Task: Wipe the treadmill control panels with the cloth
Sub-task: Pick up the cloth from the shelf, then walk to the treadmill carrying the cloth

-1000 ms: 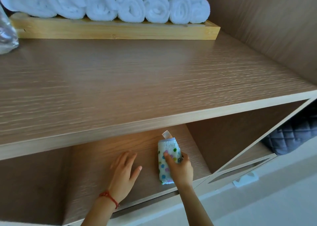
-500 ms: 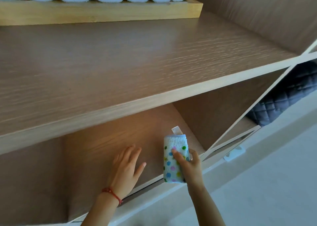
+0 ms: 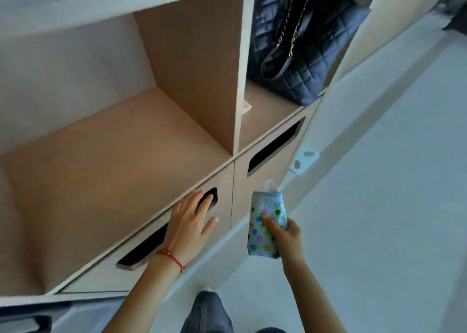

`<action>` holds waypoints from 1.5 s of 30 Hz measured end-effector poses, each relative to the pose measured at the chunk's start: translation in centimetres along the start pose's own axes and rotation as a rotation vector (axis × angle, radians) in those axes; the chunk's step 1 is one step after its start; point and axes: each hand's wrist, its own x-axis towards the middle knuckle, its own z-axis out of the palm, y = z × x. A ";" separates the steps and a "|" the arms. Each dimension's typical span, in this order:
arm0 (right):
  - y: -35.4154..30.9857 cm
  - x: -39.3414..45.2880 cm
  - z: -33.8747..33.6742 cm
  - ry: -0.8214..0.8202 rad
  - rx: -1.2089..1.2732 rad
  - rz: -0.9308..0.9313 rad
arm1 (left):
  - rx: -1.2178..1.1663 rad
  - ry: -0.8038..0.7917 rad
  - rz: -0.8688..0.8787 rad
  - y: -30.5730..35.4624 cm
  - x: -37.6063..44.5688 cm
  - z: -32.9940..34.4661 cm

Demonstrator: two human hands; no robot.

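Observation:
A folded white cloth (image 3: 266,222) with coloured dots and a blue edge is held upright in my right hand (image 3: 285,236), clear of the shelf and over the pale floor. A small white tag sticks out of its top. My left hand (image 3: 190,224), with a red string on the wrist, rests flat with fingers apart on the front edge of the wooden shelf (image 3: 106,176), over a drawer's dark handle slot. No treadmill or control panel is in view.
A wooden divider (image 3: 199,62) separates the shelf bay from the one on the right, where a dark quilted bag (image 3: 300,42) with a chain strap sits. Two drawer fronts (image 3: 267,166) with slot handles lie below. My leg in grey trousers (image 3: 209,312) shows at the bottom.
My right hand has lifted the cloth off the lower shelf and out over the floor. The view has swung down and right, so the rolled towels are gone and the bag shows.

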 end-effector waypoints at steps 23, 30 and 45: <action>10.2 -4.3 -36.7 0.627 0.429 0.192 | 0.037 -0.345 0.707 34.9 6.1 18.5; 6.6 3.6 -43.3 0.708 0.502 0.217 | 0.028 -0.387 0.799 41.7 16.0 23.5; -4.9 21.7 -61.1 0.781 0.523 0.160 | 0.038 -0.357 0.874 60.1 37.6 30.3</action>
